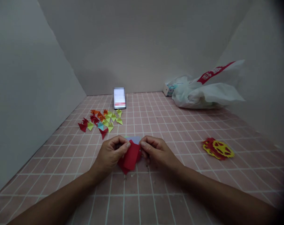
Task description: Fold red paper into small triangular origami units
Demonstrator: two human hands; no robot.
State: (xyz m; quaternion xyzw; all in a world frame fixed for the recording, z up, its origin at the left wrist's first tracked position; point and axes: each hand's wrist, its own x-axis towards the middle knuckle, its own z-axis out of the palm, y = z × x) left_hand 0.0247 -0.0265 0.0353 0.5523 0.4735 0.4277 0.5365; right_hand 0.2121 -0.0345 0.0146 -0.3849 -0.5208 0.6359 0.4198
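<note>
Between my two hands is a folded piece of red paper (132, 156), its long side slanting down toward me. My left hand (113, 151) pinches its upper left edge between thumb and fingers. At the upper right corner, my right hand (154, 150) pinches the same paper with thumb and forefinger. More red paper shows beneath it, and a pale bluish sheet (134, 139) lies just behind. How many layers are stacked there I cannot tell.
Several small folded paper cranes (106, 120) in red, orange, yellow and blue stand at the left. A lit phone (119, 98) leans behind them. Red and yellow paper cutouts (218, 149) lie at the right. A white plastic bag (202, 93) and a tissue box (168, 90) stand by the back wall.
</note>
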